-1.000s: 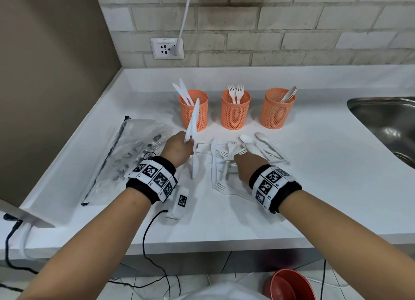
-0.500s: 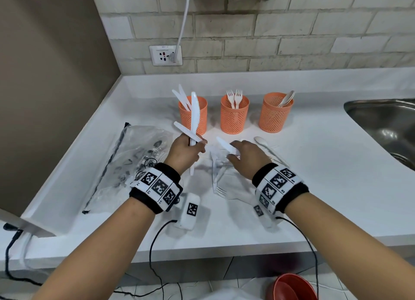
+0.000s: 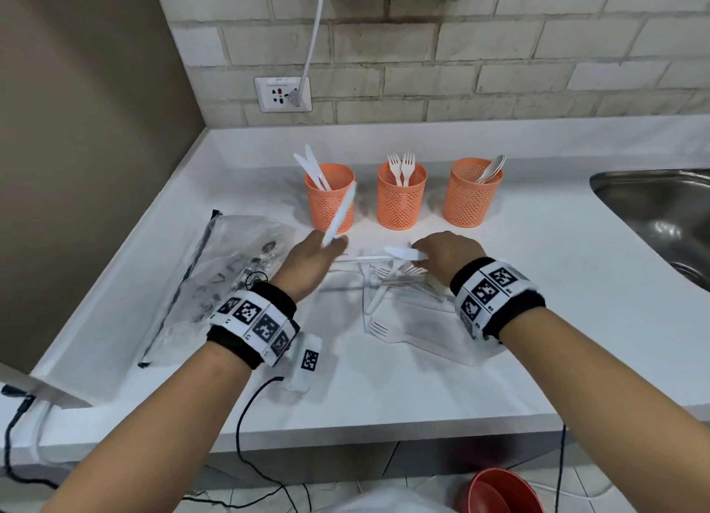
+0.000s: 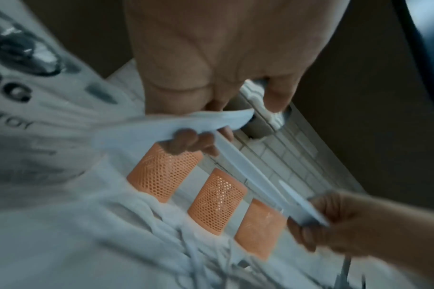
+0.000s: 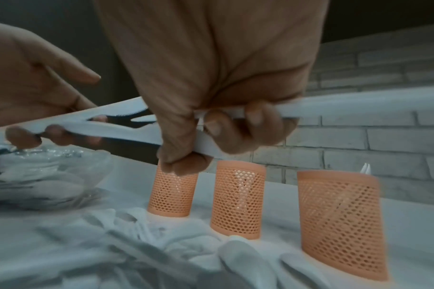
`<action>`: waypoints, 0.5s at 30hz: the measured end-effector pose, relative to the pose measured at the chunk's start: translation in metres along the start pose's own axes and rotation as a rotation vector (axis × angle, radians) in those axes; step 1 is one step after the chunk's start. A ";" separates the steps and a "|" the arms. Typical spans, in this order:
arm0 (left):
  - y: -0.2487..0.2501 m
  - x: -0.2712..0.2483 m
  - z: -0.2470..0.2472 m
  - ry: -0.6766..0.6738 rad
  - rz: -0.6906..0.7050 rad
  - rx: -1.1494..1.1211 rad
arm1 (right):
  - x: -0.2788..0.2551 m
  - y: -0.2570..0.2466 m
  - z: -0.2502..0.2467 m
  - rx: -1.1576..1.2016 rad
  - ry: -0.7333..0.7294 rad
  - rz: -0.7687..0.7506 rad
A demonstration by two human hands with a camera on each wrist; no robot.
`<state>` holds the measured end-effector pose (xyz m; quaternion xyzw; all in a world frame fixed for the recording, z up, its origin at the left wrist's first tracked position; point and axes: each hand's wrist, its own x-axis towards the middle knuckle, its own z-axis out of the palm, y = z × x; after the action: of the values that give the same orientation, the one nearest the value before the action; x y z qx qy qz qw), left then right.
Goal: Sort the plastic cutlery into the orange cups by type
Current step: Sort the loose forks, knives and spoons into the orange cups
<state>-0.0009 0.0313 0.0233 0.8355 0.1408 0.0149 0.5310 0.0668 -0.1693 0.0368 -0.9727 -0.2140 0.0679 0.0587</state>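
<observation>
Three orange mesh cups stand in a row: the left cup holds knives, the middle cup forks, the right cup spoons. My left hand pinches a white plastic knife that slants up in front of the left cup. A second knife lies level between my hands. My right hand grips its near end, and in the left wrist view my left fingers touch its other end. Loose forks and other cutlery lie on the counter under my hands.
A crumpled clear plastic bag lies to the left. A steel sink is at the right. A small white tagged device with a black cable sits near the counter's front edge. A red bowl stands below.
My right hand lifted a knife from the pile and carried it left to my left hand. The left hand's upright knife has tilted to the right.
</observation>
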 end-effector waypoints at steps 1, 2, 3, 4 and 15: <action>-0.002 0.001 0.005 0.007 0.074 0.226 | 0.001 -0.002 -0.002 -0.016 -0.012 -0.007; -0.003 0.002 0.010 0.000 0.149 0.388 | 0.002 -0.004 -0.002 -0.021 -0.022 -0.019; -0.004 0.003 0.015 -0.031 0.200 0.496 | 0.002 -0.008 -0.002 -0.020 -0.029 -0.035; -0.004 0.004 0.019 -0.080 0.230 0.566 | 0.003 -0.011 -0.001 -0.018 -0.023 -0.048; -0.010 0.022 0.029 -0.076 -0.017 0.564 | 0.004 -0.009 0.022 0.136 -0.009 0.101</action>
<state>0.0228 0.0151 -0.0007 0.9489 0.1261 -0.0606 0.2827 0.0636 -0.1575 0.0158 -0.9757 -0.1598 0.0894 0.1204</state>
